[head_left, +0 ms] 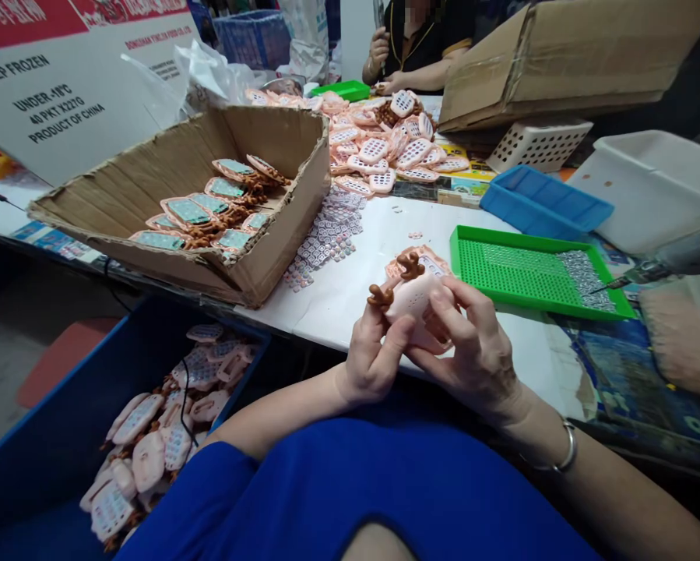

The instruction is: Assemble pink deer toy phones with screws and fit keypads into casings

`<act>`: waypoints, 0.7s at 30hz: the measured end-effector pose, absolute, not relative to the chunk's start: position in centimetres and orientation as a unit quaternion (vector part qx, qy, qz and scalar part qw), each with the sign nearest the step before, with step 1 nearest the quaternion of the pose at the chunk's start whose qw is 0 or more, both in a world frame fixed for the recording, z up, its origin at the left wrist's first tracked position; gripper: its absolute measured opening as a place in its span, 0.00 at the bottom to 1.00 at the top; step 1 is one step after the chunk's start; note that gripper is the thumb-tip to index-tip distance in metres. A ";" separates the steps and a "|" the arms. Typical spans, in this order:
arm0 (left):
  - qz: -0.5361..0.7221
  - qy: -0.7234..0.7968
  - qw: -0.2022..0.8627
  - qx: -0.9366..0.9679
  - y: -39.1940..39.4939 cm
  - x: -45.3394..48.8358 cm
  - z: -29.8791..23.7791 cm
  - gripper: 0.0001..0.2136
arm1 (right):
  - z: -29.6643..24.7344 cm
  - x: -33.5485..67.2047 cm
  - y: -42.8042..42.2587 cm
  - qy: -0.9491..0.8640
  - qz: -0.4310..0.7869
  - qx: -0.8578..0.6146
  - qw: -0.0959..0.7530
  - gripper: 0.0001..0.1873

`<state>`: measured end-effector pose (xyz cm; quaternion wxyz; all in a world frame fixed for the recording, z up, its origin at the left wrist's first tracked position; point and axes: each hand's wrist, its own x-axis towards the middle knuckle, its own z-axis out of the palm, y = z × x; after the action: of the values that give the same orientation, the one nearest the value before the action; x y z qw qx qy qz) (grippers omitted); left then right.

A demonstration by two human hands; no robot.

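Note:
Both my hands hold a pale pink plastic toy shell (415,300) with brown antlers, over the front edge of the table. My left hand (373,354) grips its lower left side, thumb on the face with small holes. Fingers and thumb of my right hand (472,335) close round its right side. Just behind it, another pink toy part with a printed keypad (428,261) lies partly hidden on the white table sheet (338,304). Left of it are many small printed button pieces (326,230). Whether anything sits inside the held shell is hidden.
A cardboard box (279,249) holds toy halves with green boards. A blue bin (11,483) holds more toys. Right are a green tray (518,273) of screws, a blue basket (542,202) and a blurred electric screwdriver (677,257). A co-worker (420,54) sits behind a toy heap (378,144).

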<state>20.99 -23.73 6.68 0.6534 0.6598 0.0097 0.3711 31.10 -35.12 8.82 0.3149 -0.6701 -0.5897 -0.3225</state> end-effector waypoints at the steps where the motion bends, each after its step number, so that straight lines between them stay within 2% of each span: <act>1: 0.376 0.007 0.641 0.668 -23.5 20.8 6.6 0.22 | 9.1 31.1 -35.3 -0.599 -0.306 -0.664 0.326 0.35; 4: 0.379 -0.036 0.606 0.698 -22.8 20.3 6.2 0.21 | 10.3 31.3 -35.9 -0.606 -0.219 -0.664 0.380 0.28; 9: 0.350 -0.140 0.587 0.716 -22.2 20.0 6.1 0.26 | 12.4 31.6 -36.3 -0.562 -0.060 -0.697 0.442 0.15; 13: 0.337 -0.127 0.611 0.705 -22.5 20.4 6.5 0.24 | 13.1 31.8 -36.1 -0.513 0.012 -0.704 0.491 0.14; 21: 0.300 -0.023 0.682 0.666 -23.0 20.8 7.0 0.18 | 13.4 32.2 -35.9 -0.462 0.022 -0.719 0.520 0.15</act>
<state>20.75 -22.97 7.04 0.6822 0.6664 -0.0235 0.2998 32.20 -35.94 13.37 0.5196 -0.7186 -0.4616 0.0217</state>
